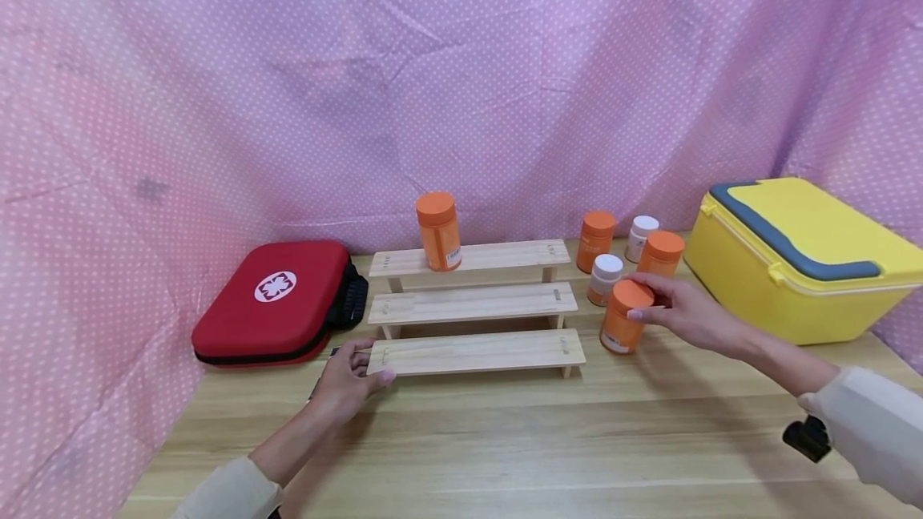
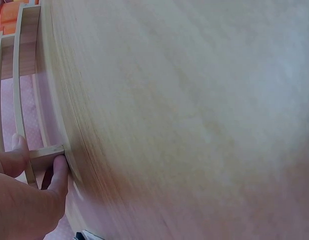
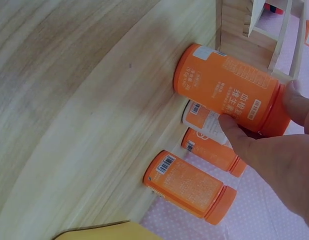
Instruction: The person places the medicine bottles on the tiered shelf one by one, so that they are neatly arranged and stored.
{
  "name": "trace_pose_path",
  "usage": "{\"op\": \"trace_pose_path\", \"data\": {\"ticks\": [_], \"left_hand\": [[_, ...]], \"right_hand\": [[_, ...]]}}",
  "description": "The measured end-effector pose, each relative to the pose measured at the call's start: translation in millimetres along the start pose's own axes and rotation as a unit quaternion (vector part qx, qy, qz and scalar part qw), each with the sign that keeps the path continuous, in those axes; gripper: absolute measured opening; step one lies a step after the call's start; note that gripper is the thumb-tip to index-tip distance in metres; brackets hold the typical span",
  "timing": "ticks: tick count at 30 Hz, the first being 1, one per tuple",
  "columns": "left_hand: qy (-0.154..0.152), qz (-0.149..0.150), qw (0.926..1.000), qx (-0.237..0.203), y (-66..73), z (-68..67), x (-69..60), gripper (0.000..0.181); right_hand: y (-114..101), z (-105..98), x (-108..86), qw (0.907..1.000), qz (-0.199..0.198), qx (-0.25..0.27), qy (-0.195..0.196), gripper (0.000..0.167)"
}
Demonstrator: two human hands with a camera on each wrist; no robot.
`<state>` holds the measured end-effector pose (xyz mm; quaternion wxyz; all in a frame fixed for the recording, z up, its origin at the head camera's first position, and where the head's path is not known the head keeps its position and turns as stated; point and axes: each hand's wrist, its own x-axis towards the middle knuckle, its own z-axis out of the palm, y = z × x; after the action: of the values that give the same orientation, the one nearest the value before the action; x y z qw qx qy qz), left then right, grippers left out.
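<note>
In the head view my left hand (image 1: 348, 381) grips the left end of the lowest tier of a three-step wooden rack (image 1: 476, 352); in the left wrist view its thumb and a finger (image 2: 59, 175) pinch the end by the leg. My right hand (image 1: 685, 312) has fingers and thumb round the orange cap of an orange bottle (image 1: 622, 327), which stands right of the rack. The right wrist view shows this bottle (image 3: 227, 87) upright at the table surface. Another orange bottle (image 1: 439, 235) stands on the top tier.
Behind the right hand stand two more orange bottles (image 1: 595, 242) (image 1: 661, 253) and two white-capped ones (image 1: 604, 279) (image 1: 640, 239). A yellow box (image 1: 800, 295) is at the right, a red case (image 1: 270, 307) at the left, a pink dotted cloth (image 1: 461, 86) behind.
</note>
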<state>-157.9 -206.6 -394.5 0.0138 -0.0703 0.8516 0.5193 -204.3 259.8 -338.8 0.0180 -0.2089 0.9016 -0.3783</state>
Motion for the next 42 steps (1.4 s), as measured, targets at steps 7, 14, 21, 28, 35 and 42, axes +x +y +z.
{"op": "trace_pose_path", "data": {"ticks": [7, 14, 21, 28, 35, 42], "left_hand": [[0.000, 0.006, 1.0000, -0.008, -0.7, 0.7, 0.2, 0.058], [-0.004, 0.001, 1.0000, -0.002, -0.4, -0.3, -0.1, 0.059], [-0.003, 0.000, 1.0000, 0.005, 0.0, -0.4, -0.3, 0.059], [-0.005, 0.004, 1.0000, 0.006, 0.6, -0.9, 1.1, 0.059], [-0.006, 0.003, 1.0000, 0.005, 1.0, -1.2, 0.8, 0.059], [-0.004, -0.001, 1.0000, 0.006, 1.1, -0.8, 0.2, 0.059]], "right_hand": [[-8.5, -9.9, -1.8, 1.0000, 0.009, -0.004, -0.001, 0.058], [-18.6, -25.9, -2.6, 0.9998, 0.011, -0.014, 0.008, 0.059], [-32.2, -40.8, -2.3, 0.9996, -0.002, -0.010, 0.025, 0.060], [-63.1, -58.7, 10.7, 0.9982, -0.017, -0.014, 0.056, 0.050], [-96.6, -64.0, 37.0, 0.9980, -0.009, 0.011, 0.062, 0.050], [-112.3, -51.3, 75.6, 0.9994, 0.006, 0.010, 0.034, 0.055]]}}
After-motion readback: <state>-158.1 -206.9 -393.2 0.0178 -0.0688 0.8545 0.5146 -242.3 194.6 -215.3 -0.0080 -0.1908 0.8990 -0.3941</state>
